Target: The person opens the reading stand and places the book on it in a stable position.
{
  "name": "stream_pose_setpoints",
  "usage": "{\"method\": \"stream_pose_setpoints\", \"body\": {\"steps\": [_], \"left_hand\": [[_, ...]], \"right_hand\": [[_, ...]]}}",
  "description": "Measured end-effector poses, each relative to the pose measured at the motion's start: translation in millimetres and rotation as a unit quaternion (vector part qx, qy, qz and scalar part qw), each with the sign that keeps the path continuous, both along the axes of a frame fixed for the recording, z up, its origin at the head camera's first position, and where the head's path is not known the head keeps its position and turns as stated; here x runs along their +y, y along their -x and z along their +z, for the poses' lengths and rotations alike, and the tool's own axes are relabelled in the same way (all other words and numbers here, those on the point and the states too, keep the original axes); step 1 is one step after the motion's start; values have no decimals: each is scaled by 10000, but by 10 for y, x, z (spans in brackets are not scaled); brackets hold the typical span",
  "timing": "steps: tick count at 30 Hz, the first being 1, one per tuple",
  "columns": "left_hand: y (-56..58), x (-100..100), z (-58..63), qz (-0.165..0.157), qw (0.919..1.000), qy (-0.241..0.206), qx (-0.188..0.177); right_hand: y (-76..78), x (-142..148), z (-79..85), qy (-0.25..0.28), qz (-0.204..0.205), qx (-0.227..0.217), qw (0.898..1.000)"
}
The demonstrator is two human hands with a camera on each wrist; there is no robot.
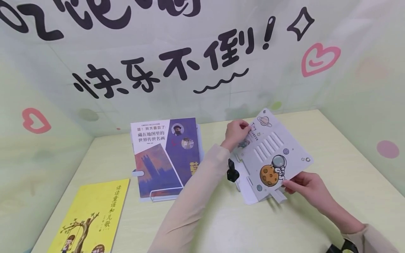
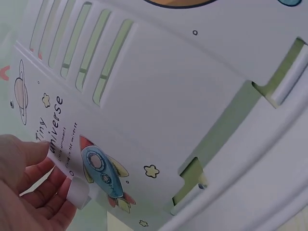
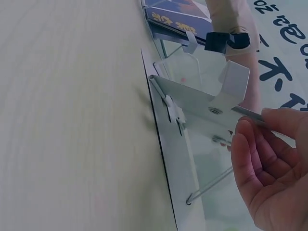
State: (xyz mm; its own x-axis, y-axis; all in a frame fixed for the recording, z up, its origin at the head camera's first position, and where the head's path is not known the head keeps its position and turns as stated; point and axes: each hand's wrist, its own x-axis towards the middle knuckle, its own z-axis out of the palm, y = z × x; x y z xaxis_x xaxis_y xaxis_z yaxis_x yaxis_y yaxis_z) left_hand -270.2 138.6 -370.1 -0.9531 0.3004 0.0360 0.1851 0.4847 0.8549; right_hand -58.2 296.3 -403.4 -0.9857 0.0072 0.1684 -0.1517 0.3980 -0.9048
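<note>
A white book stand (image 1: 286,151) printed with an astronaut, planets and a rocket is tilted up above its white base plate (image 1: 248,195) on the table's right half. My left hand (image 1: 235,133) pinches its left edge, thumb on the printed face near the "Tiny universe" lettering and fingers behind. At the lower right edge, my right hand (image 1: 307,186) pinches the panel between thumb and fingers. A white folded tab (image 3: 234,84) sticks out near the right hand. Thin metal support wire (image 3: 209,185) shows behind the panel in the right wrist view.
Left of the stand, a purple and white book (image 1: 158,158) leans on another stand with a clear front clip (image 1: 166,194). A yellow book (image 1: 91,214) lies at the table's front left. Behind the pale table (image 1: 221,228) hangs a printed wall sheet (image 1: 177,102).
</note>
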Motion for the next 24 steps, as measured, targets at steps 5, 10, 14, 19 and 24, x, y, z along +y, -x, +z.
{"method": "stream_pose_setpoints", "body": {"steps": [5,10,14,19,24], "left_hand": [[-12,-81,-5,549,9983,-161,-131],[-21,-187,9,949,9950,-191,-245],[-34,-298,22,1154,9928,-49,-321],[-87,-432,54,1170,9923,291,-300],[-162,-561,102,1027,9928,607,-82]], "right_hand": [[36,113,29,46,-123,-133,9998],[120,226,67,-65,-398,-229,9989],[219,322,86,-96,-613,-238,9978],[361,432,115,-19,-778,-214,9967],[515,506,151,-338,-758,-241,9963]]}}
